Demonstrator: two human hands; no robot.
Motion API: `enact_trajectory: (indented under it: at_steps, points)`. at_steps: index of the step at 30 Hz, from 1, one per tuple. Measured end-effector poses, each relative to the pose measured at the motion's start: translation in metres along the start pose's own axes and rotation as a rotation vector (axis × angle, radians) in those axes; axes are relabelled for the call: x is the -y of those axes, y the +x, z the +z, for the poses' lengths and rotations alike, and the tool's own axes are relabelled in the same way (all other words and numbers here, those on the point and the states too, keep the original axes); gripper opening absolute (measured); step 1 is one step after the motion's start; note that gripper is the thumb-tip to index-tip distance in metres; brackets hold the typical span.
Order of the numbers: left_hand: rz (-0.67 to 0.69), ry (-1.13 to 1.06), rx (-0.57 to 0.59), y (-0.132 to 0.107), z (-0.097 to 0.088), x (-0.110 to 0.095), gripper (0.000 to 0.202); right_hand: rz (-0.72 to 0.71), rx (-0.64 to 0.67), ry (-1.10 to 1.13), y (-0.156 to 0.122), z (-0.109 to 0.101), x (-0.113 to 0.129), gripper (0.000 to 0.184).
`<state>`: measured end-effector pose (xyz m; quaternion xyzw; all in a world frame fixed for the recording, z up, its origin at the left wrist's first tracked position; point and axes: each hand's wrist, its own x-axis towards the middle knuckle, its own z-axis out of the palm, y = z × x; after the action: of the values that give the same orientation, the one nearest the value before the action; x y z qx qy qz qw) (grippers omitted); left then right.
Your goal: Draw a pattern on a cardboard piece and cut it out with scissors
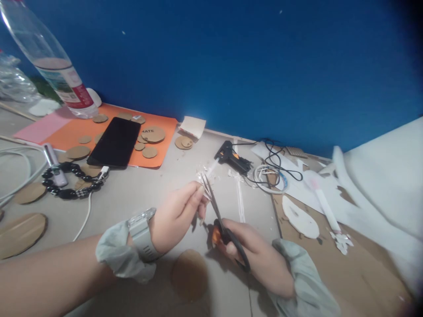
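Observation:
My left hand (176,214), with a grey watch on its wrist, pinches a small white scrap (200,178) between thumb and fingertips. My right hand (257,259) grips black-and-orange scissors (220,220), fingers through the handles. The blades point up and away and meet the scrap at their tips. Small white cuttings (208,169) lie on the table just beyond the blades. A round cardboard disc (189,274) lies flat under my wrists.
A black glue gun (231,157) with its cable lies past the scissors. A phone (115,141) and cardboard discs rest on an orange sheet (155,162) at the left. A plastic bottle (49,61), a black bead bracelet (71,182) and white foam pieces (300,218) surround the work spot.

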<state>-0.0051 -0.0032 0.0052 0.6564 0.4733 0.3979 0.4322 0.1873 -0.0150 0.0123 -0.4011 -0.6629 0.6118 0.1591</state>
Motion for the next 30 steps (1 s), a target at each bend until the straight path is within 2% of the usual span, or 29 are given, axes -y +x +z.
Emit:
enact_trajectory:
  at_steps: [14, 30]
  points:
    - [0.008, 0.028, 0.046, -0.0006, -0.0007, 0.0002, 0.035, 0.030, 0.011, 0.045, -0.0011, 0.0007, -0.0004, 0.054]
    - [0.014, 0.044, 0.026, -0.0001, -0.0008, 0.0015, 0.036, 0.053, -0.005, 0.010, 0.0001, 0.0010, -0.0021, 0.046]
